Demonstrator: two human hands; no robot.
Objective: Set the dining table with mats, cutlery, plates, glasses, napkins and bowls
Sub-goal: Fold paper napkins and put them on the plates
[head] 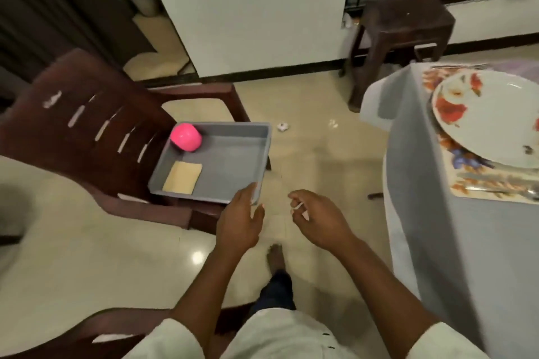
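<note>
A grey tray [233, 160] rests on the seat of a brown plastic chair [87, 125]. In it lie a pink bowl [186, 136], upside down in the far left corner, and a folded beige napkin [182, 177]. My left hand [240, 221] is just at the tray's near right corner, fingers apart, holding nothing. My right hand [315, 218] hangs over the floor to the right of it, fingers loosely curled and empty. On the right, the table [437, 183] under a grey cloth carries a floral mat [455, 172], a flowered white plate [490, 116] and cutlery [507, 191].
A brown stool [399, 35] stands by the wall behind the table. A second brown chair [96, 332] is at the bottom left. Small scraps [282, 126] lie on the glossy tiled floor between chair and table. My foot [275, 256] is below my hands.
</note>
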